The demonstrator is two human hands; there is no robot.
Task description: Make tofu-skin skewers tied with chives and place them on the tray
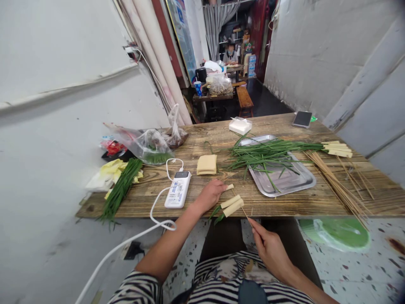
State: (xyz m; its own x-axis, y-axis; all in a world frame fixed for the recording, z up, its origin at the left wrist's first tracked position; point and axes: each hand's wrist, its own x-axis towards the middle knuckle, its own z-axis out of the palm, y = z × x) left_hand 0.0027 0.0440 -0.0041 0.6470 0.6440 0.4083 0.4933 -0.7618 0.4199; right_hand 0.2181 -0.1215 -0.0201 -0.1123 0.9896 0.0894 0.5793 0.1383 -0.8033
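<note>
My right hand (271, 249) is closed around the lower end of a thin wooden skewer (246, 214). Two pale yellow rolls of what looks like tofu sheet (233, 207) are threaded on it, with green chive ends (218, 218) sticking out on the left. At the skewer's upper end, my left hand (211, 195) pinches another small pale roll (229, 187); whether the skewer tip has pierced it I cannot tell. Just beyond my left hand lies a stack of square yellow sheets (206, 164).
A metal tray (297, 179) holds loose chives (268, 153). Finished skewers of rolls (337, 148) and bare sticks (338, 185) lie right. A cabled power bank (178, 190), chive bundle (122, 188) and plastic bags (155, 145) are left. A phone (303, 119) lies far right.
</note>
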